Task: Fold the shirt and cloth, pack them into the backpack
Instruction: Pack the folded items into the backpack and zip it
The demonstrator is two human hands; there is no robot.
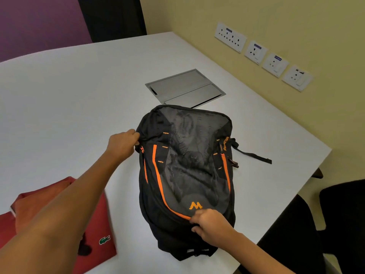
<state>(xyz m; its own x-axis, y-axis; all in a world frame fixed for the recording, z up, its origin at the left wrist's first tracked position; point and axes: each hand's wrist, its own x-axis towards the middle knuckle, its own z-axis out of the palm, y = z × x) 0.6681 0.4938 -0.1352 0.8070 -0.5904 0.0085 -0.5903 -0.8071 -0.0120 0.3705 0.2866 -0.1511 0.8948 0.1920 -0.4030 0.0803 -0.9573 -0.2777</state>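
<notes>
A black backpack (187, 175) with orange trim and a grey patterned front lies flat on the white table (69, 99). My left hand (123, 143) grips the backpack's left side edge. My right hand (209, 222) pinches the near edge of the bag by the orange zip line, just below the orange M logo. A folded red shirt (98, 224) with a green crocodile logo lies at the near left, partly under my left forearm. No separate cloth can be made out.
A metal cable hatch (185, 89) is set into the table behind the backpack. A loose black strap (254, 156) trails to the right. Wall sockets (262, 56) line the yellow wall. A dark chair (335, 224) stands past the table's right edge.
</notes>
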